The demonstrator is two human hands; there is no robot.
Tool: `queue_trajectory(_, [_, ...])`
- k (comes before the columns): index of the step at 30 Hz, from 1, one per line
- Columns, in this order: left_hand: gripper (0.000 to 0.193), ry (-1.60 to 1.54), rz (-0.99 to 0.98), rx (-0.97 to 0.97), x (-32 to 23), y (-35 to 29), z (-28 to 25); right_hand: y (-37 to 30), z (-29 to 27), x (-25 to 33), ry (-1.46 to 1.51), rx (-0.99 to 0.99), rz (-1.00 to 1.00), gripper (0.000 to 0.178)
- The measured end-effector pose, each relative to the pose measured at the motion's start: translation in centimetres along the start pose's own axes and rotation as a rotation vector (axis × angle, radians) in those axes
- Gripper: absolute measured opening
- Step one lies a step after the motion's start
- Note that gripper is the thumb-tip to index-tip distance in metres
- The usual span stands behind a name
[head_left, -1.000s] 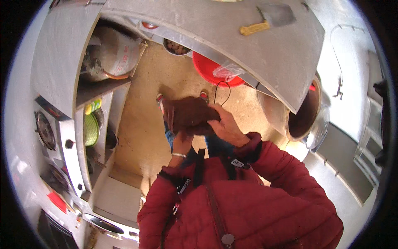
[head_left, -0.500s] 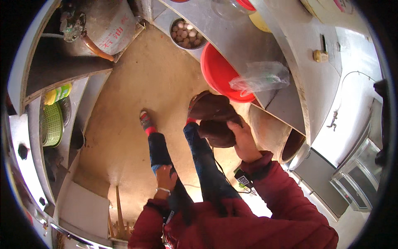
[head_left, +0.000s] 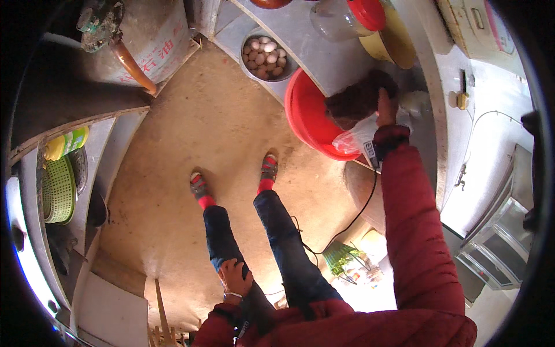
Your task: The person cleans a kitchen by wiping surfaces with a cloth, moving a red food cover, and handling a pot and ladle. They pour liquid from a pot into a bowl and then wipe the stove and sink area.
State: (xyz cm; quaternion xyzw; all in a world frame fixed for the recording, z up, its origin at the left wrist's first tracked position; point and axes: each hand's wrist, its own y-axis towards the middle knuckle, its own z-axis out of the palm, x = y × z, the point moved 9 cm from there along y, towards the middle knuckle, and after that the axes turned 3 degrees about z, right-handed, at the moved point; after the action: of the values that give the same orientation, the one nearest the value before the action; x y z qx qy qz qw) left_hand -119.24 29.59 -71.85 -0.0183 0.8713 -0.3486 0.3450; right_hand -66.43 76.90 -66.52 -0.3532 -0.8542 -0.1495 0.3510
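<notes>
My right hand (head_left: 385,110) is stretched out over the counter at the right, fingers closed on a dark brown cloth (head_left: 357,99). Whether this is a folded rag or a piece of clothing I cannot tell. The cloth lies over the counter edge beside a red basin (head_left: 303,110). A clear plastic bag (head_left: 348,143) shows just below the hand, partly covered by the cloth and wrist. My left hand (head_left: 235,277) rests on my left leg, fingers laid over it and holding nothing.
A metal bowl of eggs (head_left: 264,56) stands beyond the basin. On the counter are a red-lidded clear jar (head_left: 341,20) and a yellow container (head_left: 393,43). A black cable (head_left: 354,220) runs from my right wrist. Shelves at left hold a green basket (head_left: 58,189).
My right hand has carried the brown cloth from above my right foot, up and right to the counter. The left hand has stayed on my leg.
</notes>
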Motion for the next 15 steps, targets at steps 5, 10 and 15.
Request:
queue_trajectory(5, [0.040, 0.017, -0.025, 0.020, 0.0, 0.1, 0.1, 3.1, 8.2, -0.5, -0.589, 0.150, 0.024, 0.057])
queue_trajectory(10, [0.039, 0.069, -0.014, 0.027, -1.1, 0.9, -0.3, -0.9, 11.0, 3.7, -0.692, 0.143, -0.127, 0.049])
queue_trajectory(15, [0.040, 0.042, 0.001, 0.007, -1.8, 1.7, -1.0, -7.4, 15.4, 7.5, -0.497, 0.270, -0.204, 0.038])
